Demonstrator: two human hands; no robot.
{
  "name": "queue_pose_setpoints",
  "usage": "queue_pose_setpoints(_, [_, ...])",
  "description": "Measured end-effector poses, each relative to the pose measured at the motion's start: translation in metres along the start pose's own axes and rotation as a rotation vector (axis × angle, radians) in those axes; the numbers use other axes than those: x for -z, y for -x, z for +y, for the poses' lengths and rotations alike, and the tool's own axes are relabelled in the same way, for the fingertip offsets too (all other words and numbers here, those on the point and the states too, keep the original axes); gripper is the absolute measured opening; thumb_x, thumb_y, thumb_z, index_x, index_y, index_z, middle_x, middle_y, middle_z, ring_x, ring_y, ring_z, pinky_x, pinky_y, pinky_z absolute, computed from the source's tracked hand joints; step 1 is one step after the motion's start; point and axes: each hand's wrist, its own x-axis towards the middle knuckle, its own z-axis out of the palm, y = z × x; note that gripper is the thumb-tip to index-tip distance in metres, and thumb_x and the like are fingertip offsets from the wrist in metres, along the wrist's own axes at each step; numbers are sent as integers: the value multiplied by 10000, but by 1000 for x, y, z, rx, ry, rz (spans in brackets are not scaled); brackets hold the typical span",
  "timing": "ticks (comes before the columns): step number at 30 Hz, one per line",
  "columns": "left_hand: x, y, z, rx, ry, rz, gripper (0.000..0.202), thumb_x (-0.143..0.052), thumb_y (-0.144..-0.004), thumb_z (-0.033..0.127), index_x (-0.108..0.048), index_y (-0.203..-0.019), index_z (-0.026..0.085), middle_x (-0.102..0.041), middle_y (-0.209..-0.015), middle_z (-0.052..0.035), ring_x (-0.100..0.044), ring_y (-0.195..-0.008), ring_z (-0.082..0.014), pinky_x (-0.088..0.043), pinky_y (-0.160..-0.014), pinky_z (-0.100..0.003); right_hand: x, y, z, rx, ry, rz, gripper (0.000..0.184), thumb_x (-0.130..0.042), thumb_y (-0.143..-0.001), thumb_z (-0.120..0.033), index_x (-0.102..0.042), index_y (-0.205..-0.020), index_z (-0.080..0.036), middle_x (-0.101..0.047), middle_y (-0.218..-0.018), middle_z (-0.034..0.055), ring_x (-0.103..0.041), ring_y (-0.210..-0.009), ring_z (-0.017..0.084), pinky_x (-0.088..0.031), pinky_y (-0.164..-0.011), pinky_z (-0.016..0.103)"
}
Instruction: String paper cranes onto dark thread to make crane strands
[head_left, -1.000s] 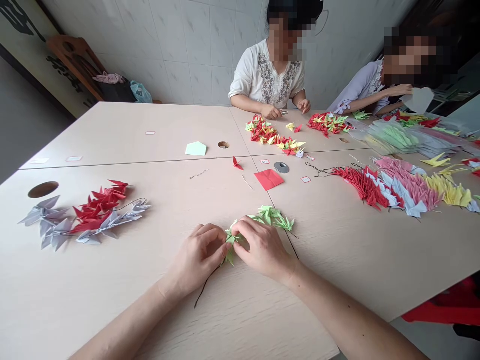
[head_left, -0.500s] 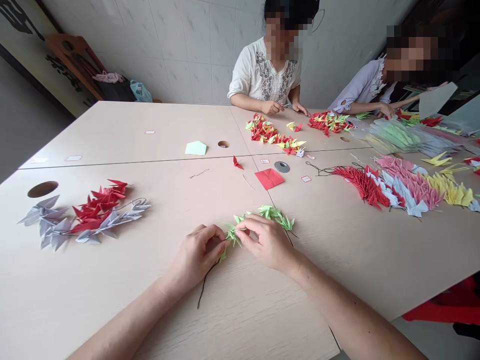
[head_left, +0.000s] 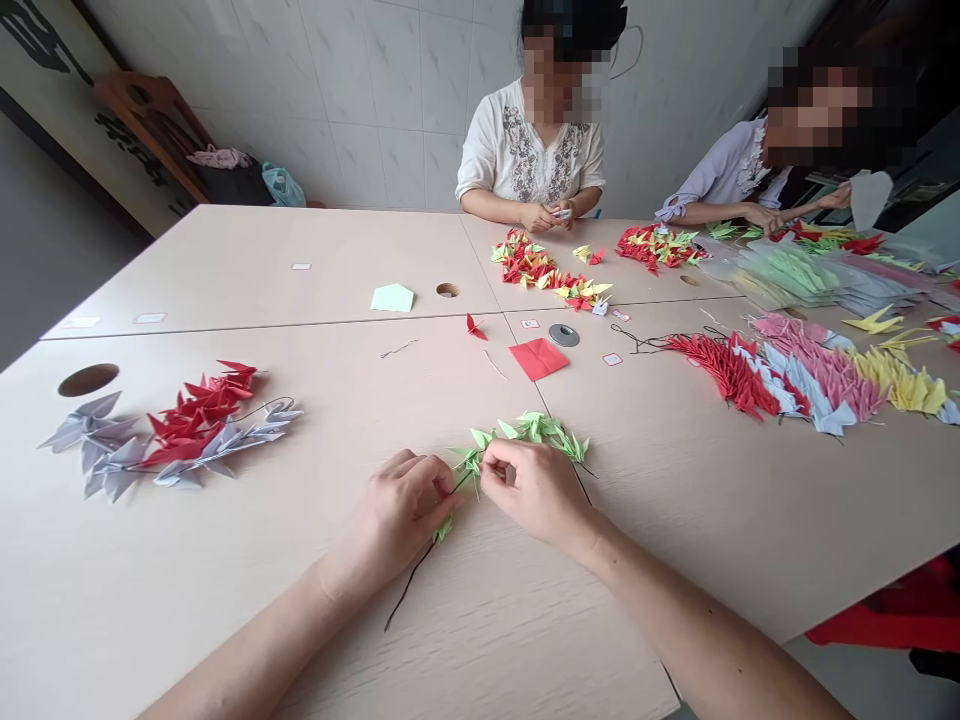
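Note:
A garland of light green folded paper cranes (head_left: 537,428) on a dark cord (head_left: 409,590) lies curved across the table in front of me. My left hand (head_left: 409,500) is closed, thumb and forefinger pinching the cord, with a green crane (head_left: 444,528) hanging below the fingers. Close by on the right, my right hand (head_left: 534,490) is closed in a pinch at the garland's middle; its fingertips partly hide the cranes there. The garland's far end rests on the table beyond my right hand, and the cord's loose end trails toward me on the left.
Red cranes (head_left: 202,405) and pale grey cranes (head_left: 112,455) lie at left. Ahead are a red paper square (head_left: 538,359), a grey ring (head_left: 564,334) and a pale green paper (head_left: 392,297). Coloured crane garlands (head_left: 814,365) fill the right. Two people sit opposite.
My right hand has shifted slightly right, away from my left, showing more cord between them. The cord's loose end has swung a little left. Opposite, the person in white has brought both hands together.

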Motion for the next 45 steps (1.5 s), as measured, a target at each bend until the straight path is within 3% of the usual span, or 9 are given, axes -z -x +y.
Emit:
queue_pose_setpoints(5, [-1,2,1,-58,-59,19,70,-558,-862,219,-522,-804,231,-630,-746,10,-537,-744,-171,-409,-668,-284,1,1,-1,15,-15,62,137,-549,-757,-141,-508,-640,-200,-563,-599,-40,-392,-501,88,-250,-512,234])
queue_pose_setpoints(8, [1,1,3,-21,12,49,165,-613,-851,320,-500,-780,222,-597,-740,18,-513,-705,-150,-399,-639,-261,4,-1,0,-17,-187,-1,151,-529,-803,-166,-502,-658,-200,-548,-601,-46,-398,-509,89,-291,-516,229])
queue_pose_setpoints(12, [4,-1,5,201,232,98,270,-579,-862,451,-453,-805,219,-472,-656,57,-401,-579,-109,-334,-533,-226,5,-2,2,-75,-433,-106,195,-508,-872,-243,-527,-684,-193,-547,-612,-38,-464,-550,99,-338,-532,228])
queue_pose_setpoints(16, [6,-3,6,324,453,26,281,-531,-884,477,-537,-940,202,-520,-685,45,-395,-576,-105,-328,-539,-233,4,-3,2,-93,-574,-190,233,-515,-891,-285,-551,-684,-183,-569,-622,-29,-496,-585,106,-362,-547,230])
queue_pose_setpoints(21, [5,-6,5,410,824,-24,314,-595,-842,478,-549,-767,176,-550,-704,20,-461,-658,-112,-363,-619,-238,5,-4,1,-94,-628,-276,269,-516,-905,-317,-580,-683,-179,-594,-646,-24,-442,-560,95,-336,-539,241])
queue_pose_setpoints(28, [8,-9,4,572,1231,-93,305,-702,-771,393,-507,-694,171,-486,-617,40,-410,-633,-90,-352,-617,-214,6,-4,3,-111,-705,-352,290,-502,-918,-331,-576,-684,-177,-599,-670,-10,-445,-597,101,-332,-566,244])
queue_pose_setpoints(36, [3,-8,2,526,1109,-61,334,-696,-780,424,-487,-710,174,-459,-578,57,-367,-579,-77,-296,-555,-209,7,-1,0,-89,-673,-317,285,-537,-908,-346,-547,-679,-176,-567,-613,-23,-447,-554,92,-336,-524,227])
queue_pose_setpoints(41, [2,-8,3,488,1079,-102,347,-707,-766,424,-477,-704,171,-440,-574,66,-332,-544,-65,-256,-518,-211,12,-1,-1,-7,-629,-141,127,-589,-880,-318,-602,-867,-193,-583,-703,-33,-455,-545,77,-346,-503,209])
queue_pose_setpoints(45, [5,-9,6,458,1024,-186,364,-698,-772,453,-479,-714,168,-426,-572,67,-305,-528,-62,-225,-501,-218,13,-2,-1,41,-566,-207,63,-624,-846,-249,-655,-857,-196,-613,-736,-36,-418,-503,57,-334,-483,203])
